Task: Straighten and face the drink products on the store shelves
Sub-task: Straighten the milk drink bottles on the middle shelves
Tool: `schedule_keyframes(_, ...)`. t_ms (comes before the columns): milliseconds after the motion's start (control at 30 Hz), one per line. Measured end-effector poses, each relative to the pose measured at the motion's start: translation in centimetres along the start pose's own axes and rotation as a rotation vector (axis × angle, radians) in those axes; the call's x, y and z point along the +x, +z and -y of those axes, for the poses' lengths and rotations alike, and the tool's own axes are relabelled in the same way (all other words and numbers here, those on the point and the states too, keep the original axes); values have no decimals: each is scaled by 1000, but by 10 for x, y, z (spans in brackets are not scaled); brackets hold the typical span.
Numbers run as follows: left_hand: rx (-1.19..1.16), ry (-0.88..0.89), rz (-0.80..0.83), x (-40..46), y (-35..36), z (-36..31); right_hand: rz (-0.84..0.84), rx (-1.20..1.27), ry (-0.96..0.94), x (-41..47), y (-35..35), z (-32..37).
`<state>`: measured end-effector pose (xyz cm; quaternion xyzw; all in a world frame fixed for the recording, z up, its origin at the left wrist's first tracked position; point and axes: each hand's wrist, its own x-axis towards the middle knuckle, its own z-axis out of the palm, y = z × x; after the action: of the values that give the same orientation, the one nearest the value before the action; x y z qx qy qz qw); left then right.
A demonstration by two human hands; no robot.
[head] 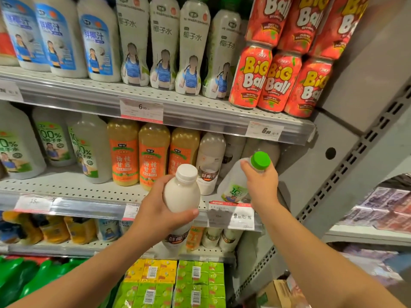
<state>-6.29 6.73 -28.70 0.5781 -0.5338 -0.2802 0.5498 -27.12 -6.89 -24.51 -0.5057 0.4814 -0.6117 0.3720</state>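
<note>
My left hand (155, 207) grips a white milky bottle with a white cap (181, 192), held out in front of the middle shelf's edge. My right hand (260, 181) grips the neck of a green-capped clear bottle (235, 185), which leans to the right at the right end of the middle shelf (77, 187). Behind them on that shelf stand a brown-labelled white bottle (209, 163), three orange-labelled juice bottles (153, 156) and larger coconut-water jugs (53, 141) further left.
The top shelf holds white coconut drink bottles (164, 41) and stacked red Big Ball cans (275, 81). Price tags (231, 215) hang on the shelf rails. Green and yellow carton packs (173, 283) sit low down. A grey slotted upright (347, 165) bounds the shelves on the right.
</note>
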Motion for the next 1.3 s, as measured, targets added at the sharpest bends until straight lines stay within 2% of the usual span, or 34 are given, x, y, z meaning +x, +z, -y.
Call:
schedule_keyframes(167,-10,62,40,3,-3,-8,-153,116,-5,-18,-8,10)
schedule_keyframes(433,-9,184,179,24,16,-23,-131,13,-162,-55,-59,80)
schedule_keyframes(533,-45,176,188,38,37,-33,-135,-59,-149,-75,-79,89)
schedule_keyframes(767,-147,146,234,64,87,-47,-135,-241,-90,-113,-132,84)
schedule_keyframes(1033,-138,139,227,87,123,-50,-126,-212,-10,-132,-183,60)
schedule_keyframes(1300,-110,-8,129,110,145,-29,-199,-191,74,-122,-200,34)
